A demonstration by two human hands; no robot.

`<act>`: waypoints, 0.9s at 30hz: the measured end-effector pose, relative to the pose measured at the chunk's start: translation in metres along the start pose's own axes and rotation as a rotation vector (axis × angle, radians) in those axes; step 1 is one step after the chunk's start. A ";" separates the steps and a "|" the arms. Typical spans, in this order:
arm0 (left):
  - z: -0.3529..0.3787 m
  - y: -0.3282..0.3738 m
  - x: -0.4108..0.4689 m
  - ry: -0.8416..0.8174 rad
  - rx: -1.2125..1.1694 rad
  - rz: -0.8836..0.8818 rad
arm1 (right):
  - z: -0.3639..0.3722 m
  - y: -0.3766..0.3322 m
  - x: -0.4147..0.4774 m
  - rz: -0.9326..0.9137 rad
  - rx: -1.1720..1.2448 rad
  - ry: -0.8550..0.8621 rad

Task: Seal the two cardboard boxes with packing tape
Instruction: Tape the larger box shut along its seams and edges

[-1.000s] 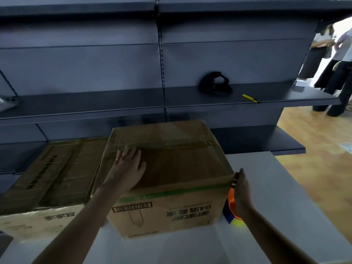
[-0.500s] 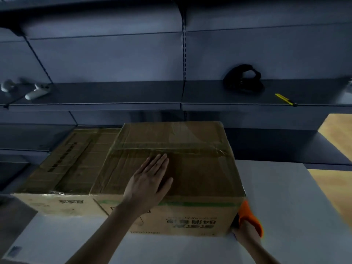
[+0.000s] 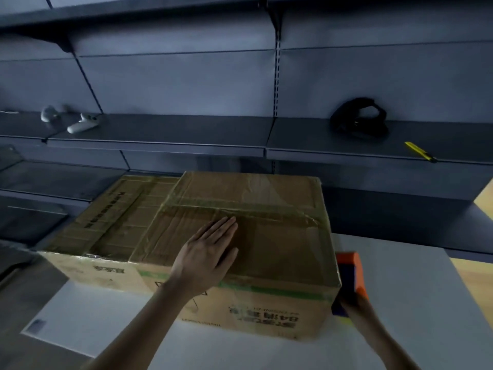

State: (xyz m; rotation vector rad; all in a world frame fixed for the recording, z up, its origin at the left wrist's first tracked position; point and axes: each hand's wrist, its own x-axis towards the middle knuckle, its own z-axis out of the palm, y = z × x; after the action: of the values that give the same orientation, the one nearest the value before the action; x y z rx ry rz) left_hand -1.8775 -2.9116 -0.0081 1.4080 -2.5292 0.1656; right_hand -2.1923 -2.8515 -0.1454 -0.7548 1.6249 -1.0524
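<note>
Now, left hand (image 3: 205,259) flat on box (image 3: 280,249)

Dim room, low cool light. Dark grey metal shelving (image 3: 186,84) fills the upper two thirds of frame; slotted upright (image 3: 277,76) runs down right of centre. Top shelf (image 3: 106,14) at upper left on a bracket (image 3: 64,44). Middle shelf (image 3: 165,132) spans the full width: two white controllers (image 3: 81,125) at left, black strapped headset-like item (image 3: 358,121) at right, yellow knife (image 3: 420,152) near it by the shelf's front edge. Lower shelf (image 3: 53,180) at mid left. White table (image 3: 400,303) across the bottom. Light wood floor (image 3: 477,273) at right edge, brighter than everything else.
</note>
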 end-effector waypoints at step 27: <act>-0.109 -0.027 0.037 -0.065 -1.601 -0.544 | 0.082 -0.242 -0.083 -0.359 -0.239 -0.645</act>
State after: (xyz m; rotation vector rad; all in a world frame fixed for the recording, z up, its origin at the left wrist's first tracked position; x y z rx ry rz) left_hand -1.8570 -2.9331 0.1062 1.1186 -1.2629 -1.5578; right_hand -2.0951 -2.9045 0.0996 -1.4186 1.0817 -0.7420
